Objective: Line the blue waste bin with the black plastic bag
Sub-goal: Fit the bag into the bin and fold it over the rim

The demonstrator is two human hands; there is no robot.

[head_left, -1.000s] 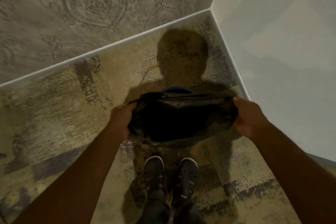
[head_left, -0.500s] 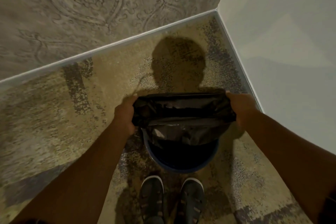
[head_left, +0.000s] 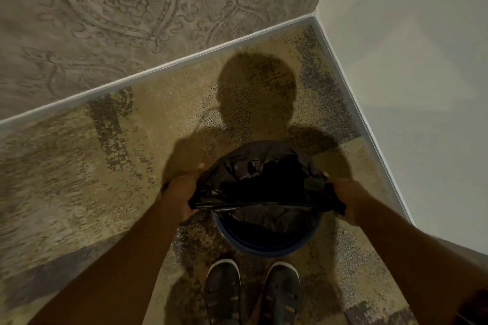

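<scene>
A round blue plastic waste bin (head_left: 266, 247) stands on the mottled beige and grey carpet (head_left: 79, 166) in the corner of the room, just in front of the person's dark shoes (head_left: 253, 295). A crinkled black plastic bag (head_left: 264, 182) is spread over its mouth: the far edge is draped over the bin's far rim, while the near edge is pulled taut in a straight line above the opening, leaving the near blue rim bare. The left hand (head_left: 182, 192) is clenched on the bag's left end, and the right hand (head_left: 346, 198) is clenched on its right end, the two held well apart. A patterned grey wall (head_left: 118, 8) and a plain white wall (head_left: 409, 60) meet behind.
</scene>
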